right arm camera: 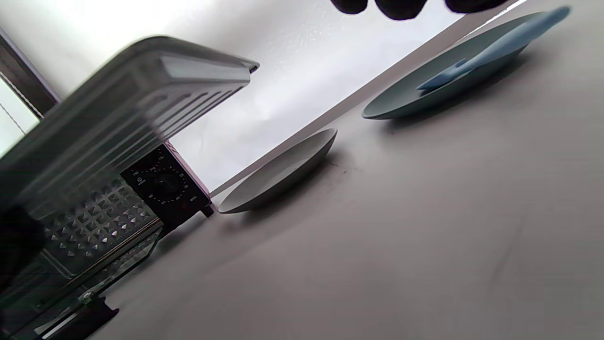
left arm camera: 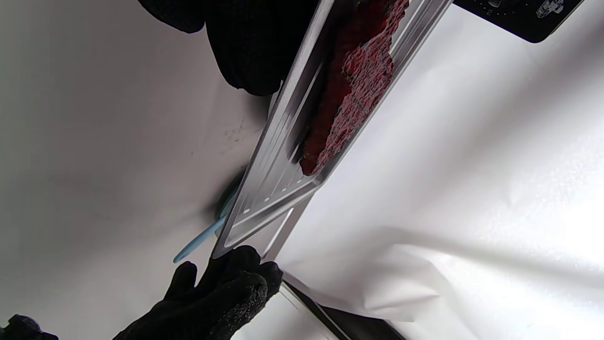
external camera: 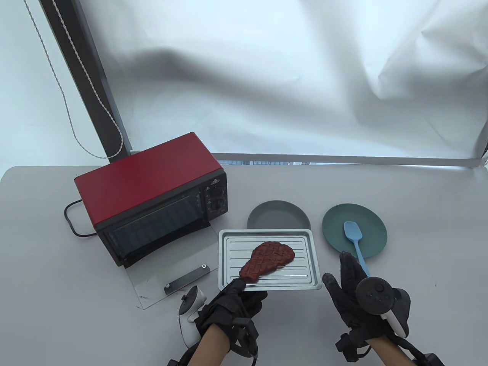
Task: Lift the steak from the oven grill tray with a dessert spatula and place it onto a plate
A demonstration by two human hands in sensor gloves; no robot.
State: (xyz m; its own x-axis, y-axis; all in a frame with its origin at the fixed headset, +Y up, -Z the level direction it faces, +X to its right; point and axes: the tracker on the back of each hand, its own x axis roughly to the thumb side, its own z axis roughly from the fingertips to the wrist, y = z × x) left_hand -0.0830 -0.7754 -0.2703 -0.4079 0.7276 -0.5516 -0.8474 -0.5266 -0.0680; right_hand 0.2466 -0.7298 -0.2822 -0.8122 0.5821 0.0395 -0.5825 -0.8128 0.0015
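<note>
A brown-red steak [external camera: 268, 261] lies on the metal oven grill tray [external camera: 301, 244]. My left hand [external camera: 239, 288] grips the tray's near-left corner, and the tray [right arm camera: 118, 108] is held tilted above the table. The light blue dessert spatula [external camera: 352, 236] rests with its blade on the teal plate [external camera: 371, 223]; its handle points toward me. My right hand [external camera: 339, 274] hovers open over the handle's end with straight fingers [right arm camera: 396, 7], not gripping it. The left wrist view shows the steak [left arm camera: 358, 80], the tray [left arm camera: 273, 189] and the spatula handle [left arm camera: 198, 243].
A red toaster oven [external camera: 152, 190] stands at the left with its glass door [external camera: 171, 267] folded down on the table. An empty grey plate [external camera: 278, 215] sits just behind the tray. The oven's black cord [external camera: 70, 221] loops at its left.
</note>
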